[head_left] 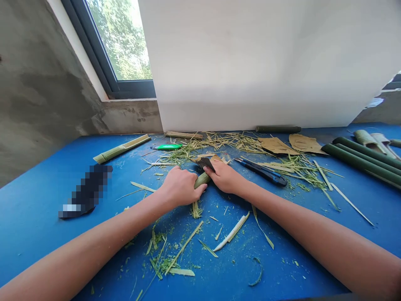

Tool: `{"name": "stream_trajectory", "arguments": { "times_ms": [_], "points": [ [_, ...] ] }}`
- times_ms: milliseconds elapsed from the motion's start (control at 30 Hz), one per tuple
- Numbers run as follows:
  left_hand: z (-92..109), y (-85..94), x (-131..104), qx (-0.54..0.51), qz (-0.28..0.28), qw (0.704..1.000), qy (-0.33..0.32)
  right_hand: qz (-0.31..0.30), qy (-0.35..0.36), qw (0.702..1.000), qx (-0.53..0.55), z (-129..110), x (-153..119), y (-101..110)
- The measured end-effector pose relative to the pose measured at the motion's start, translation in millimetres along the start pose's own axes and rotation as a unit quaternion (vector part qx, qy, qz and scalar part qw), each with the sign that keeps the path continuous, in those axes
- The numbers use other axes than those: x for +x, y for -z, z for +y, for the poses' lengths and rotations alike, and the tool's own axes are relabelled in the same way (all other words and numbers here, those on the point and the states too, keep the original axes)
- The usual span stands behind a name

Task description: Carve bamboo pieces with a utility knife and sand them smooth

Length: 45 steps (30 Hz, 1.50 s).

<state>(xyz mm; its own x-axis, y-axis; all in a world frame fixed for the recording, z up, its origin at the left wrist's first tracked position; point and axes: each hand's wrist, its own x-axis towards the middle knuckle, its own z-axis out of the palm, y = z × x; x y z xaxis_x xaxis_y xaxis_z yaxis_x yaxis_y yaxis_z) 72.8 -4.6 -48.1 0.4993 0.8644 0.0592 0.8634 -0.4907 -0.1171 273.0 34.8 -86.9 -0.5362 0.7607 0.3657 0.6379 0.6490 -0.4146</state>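
Note:
A light green bamboo piece (202, 179) lies between my hands near the middle of the table. My left hand (181, 186) is closed around its near left part, thumb stretched along it. Wrapped round its far part is a piece of sandpaper (206, 163), dark on one face and brown on the other. My right hand (226, 176) grips the sandpaper against the bamboo, fingers partly hidden. Bamboo shavings (196, 210) lie just below. To the right of my right hand rests a blue-black utility knife (263, 170).
A cut bamboo length (122, 149) and a green cutter (167, 147) lie at the back left. Brown sandpaper sheets (277, 146) lie at the back, with dark green bamboo pieces (363, 163) at right. A white panel (250, 62) stands behind the blue table (297, 251). A pixelated dark object (89, 190) is at left.

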Motion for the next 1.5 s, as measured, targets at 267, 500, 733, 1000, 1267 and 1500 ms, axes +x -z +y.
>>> {"name": "stream_trajectory", "arguments": {
  "times_ms": [267, 500, 733, 1000, 1267, 1500],
  "points": [
    [-5, -0.9, 1, 0.017, 0.001, 1.000, 0.006, 0.007, 0.013, 1.000, 0.014, 1, 1, -1],
    [-5, 0.3, 1, 0.000, -0.002, 1.000, 0.017, 0.003, 0.009, 1.000, 0.026, -3, -1, 2],
    [-4, -0.5, 1, 0.001, -0.003, 0.999, 0.036, -0.005, 0.010, 1.000, 0.023, -3, 0, 2],
    [-1, -0.3, -1, 0.003, 0.002, 0.998, 0.065, -0.005, 0.001, 1.000, 0.024, -1, 1, 2],
    [1, -3.7, -1, 0.007, 0.011, 0.998, 0.064, -0.001, -0.002, 1.000, 0.017, 0, 2, 1],
    [-5, -4.6, 3, 0.017, 0.018, 0.998, 0.052, 0.003, -0.007, 1.000, 0.030, -2, 2, 1]
  ]
}}
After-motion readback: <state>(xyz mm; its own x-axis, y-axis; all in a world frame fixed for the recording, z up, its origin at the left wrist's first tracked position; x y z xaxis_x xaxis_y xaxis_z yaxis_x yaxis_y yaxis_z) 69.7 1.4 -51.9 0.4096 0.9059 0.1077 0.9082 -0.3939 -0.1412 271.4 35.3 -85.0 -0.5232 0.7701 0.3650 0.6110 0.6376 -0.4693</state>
